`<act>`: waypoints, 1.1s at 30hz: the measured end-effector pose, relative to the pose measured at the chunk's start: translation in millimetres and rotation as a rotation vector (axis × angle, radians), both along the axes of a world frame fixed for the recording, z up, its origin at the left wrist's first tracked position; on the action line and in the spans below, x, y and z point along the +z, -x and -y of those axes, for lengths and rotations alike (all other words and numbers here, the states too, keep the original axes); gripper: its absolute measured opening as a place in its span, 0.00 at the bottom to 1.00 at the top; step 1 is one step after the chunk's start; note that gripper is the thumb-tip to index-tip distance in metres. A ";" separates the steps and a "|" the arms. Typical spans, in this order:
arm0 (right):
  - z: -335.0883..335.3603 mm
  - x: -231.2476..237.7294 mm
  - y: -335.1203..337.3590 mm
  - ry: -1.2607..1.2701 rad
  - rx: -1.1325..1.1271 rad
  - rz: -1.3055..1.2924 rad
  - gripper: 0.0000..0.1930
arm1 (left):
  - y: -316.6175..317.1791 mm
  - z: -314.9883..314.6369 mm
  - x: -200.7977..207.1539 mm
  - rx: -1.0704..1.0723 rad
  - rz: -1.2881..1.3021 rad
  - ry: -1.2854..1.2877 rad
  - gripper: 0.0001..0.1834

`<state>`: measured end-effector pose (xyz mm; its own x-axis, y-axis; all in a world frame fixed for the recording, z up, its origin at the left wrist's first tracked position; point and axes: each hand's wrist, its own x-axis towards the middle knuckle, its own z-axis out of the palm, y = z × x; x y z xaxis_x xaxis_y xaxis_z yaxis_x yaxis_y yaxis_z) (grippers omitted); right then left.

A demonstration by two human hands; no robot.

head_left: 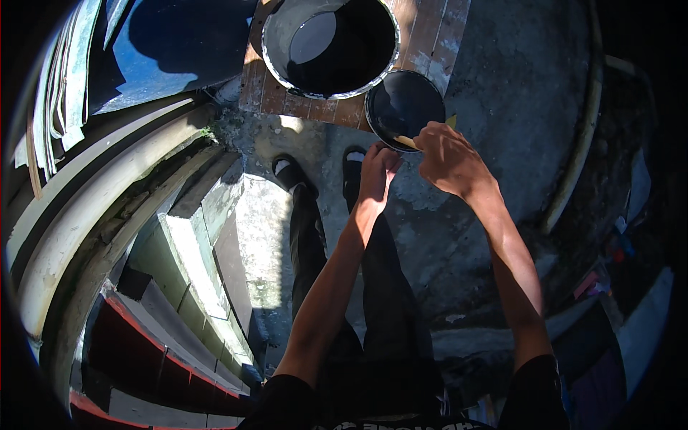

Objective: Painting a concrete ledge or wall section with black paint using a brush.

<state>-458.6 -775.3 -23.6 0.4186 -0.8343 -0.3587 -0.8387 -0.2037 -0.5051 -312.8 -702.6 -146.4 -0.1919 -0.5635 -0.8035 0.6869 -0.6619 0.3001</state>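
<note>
Dark liquid fills much of a small round paint pail point(405, 100), standing at the near right corner of a brown wooden board. At its near rim is my left hand point(378, 175), fingers curled against the edge. My right hand point(453, 159) is closed around a pale wooden stick point(407, 142), whose end reaches over the pail's rim. A yellowish tip point(451, 121) shows past the right knuckles; what it belongs to is hidden. Touching the pail on its far left is a larger dark bucket point(278, 68) with a paint-spattered rim and a shiny dark inside.
Under both containers lies the wooden board point(287, 106). A blue sheet point(172, 61) and stacked corrugated panels point(72, 79) stand at the far left. Long beams and planks point(115, 175) line the left side. A pale pole point(584, 143) curves along the right. My feet are on concrete point(315, 143).
</note>
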 end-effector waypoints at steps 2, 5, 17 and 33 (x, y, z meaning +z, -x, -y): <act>-10.3 -3.3 4.8 0.139 0.071 -0.034 0.17 | -3.0 -0.6 -1.2 -0.009 -0.010 -0.012 0.11; -20.9 10.5 14.8 0.313 0.065 -0.066 0.19 | -1.5 0.7 5.4 0.002 -0.039 -0.005 0.12; -65.8 35.6 20.1 -0.389 -1.067 0.320 0.20 | -18.0 11.4 4.3 -0.073 -0.123 0.148 0.27; -83.4 17.2 -36.6 -0.082 -0.712 0.096 0.16 | 8.7 16.5 23.8 -0.050 -0.062 -0.032 0.29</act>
